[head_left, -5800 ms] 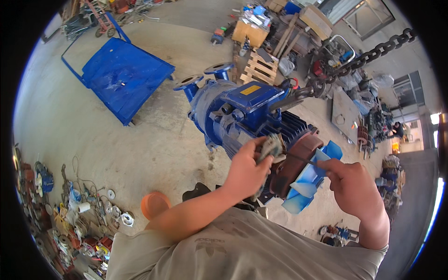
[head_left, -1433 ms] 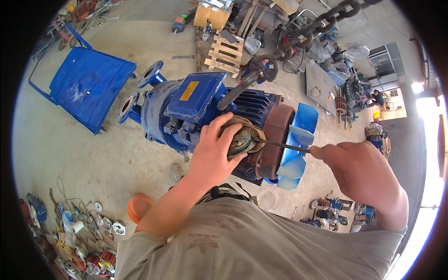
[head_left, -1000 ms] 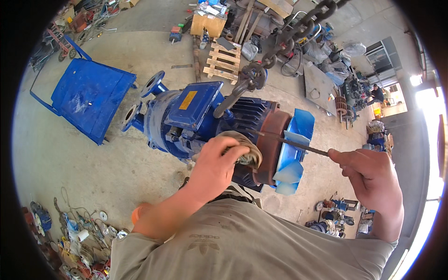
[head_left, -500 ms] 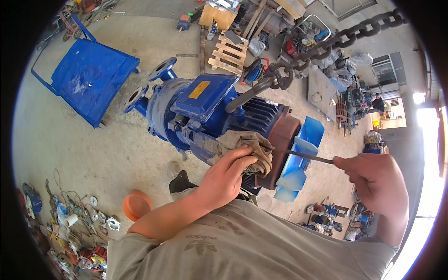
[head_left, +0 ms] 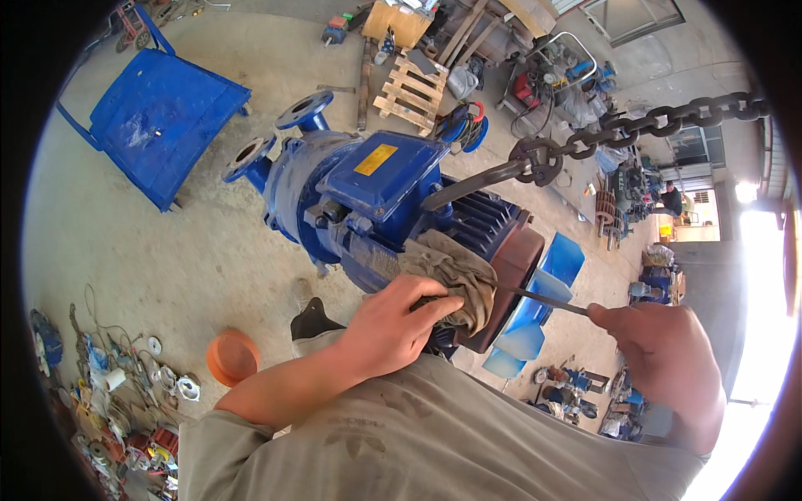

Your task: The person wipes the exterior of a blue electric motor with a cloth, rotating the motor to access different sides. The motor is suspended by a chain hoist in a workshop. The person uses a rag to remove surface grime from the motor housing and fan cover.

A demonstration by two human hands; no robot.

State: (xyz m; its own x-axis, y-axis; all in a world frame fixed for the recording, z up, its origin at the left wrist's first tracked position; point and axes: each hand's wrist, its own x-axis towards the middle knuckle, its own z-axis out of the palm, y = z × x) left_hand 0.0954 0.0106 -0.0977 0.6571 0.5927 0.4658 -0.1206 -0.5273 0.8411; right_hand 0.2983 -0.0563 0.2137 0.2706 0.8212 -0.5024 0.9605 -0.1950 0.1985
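A blue motor-pump unit (head_left: 347,179) lies tilted before me, its finned motor toward my right. Bunched over the motor's near side is a grubby khaki rag (head_left: 455,271), which my left hand (head_left: 393,321) grips with curled fingers. My right hand (head_left: 660,338) is closed round one end of a thin dark metal bar (head_left: 551,301). The bar's far end reaches the rag beside the reddish-brown end cover (head_left: 511,280); its tip is hidden there. Light-blue fan blades (head_left: 561,260) stick out past that cover, just beneath the bar.
A heavy chain (head_left: 639,129) runs from the upper right to a metal hook (head_left: 476,184) at the motor's top. An orange bucket (head_left: 232,357) stands at left, near scattered tools and parts (head_left: 125,417). Beyond are a blue cart (head_left: 163,125) and a wooden pallet (head_left: 413,88). Another person (head_left: 671,199) is far right.
The view has shifted slightly. My left hand and the rag have moved little against the motor; the bar still meets the rag, and my right hand keeps its hold.
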